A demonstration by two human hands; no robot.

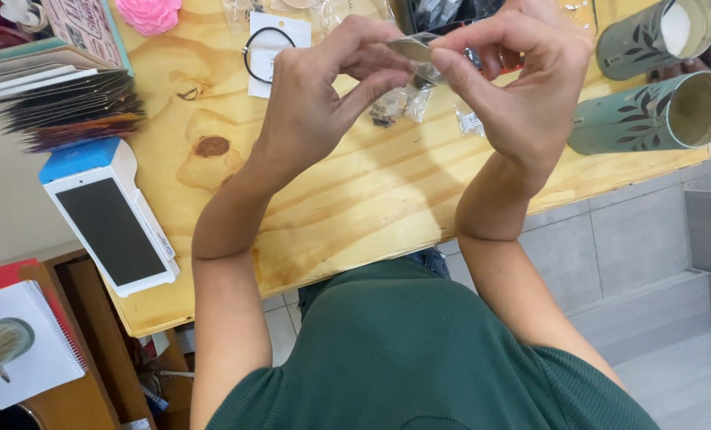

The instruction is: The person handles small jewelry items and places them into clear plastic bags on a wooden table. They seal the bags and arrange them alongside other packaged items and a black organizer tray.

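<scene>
Both the left hand [323,95] and right hand [522,87], fingers pinched closed, jointly grip a small clear plastic packet [419,54] raised above the pale wooden plywood tabletop [355,207], apparently mid-opening, a step judged to need a steady opposed pull.
</scene>
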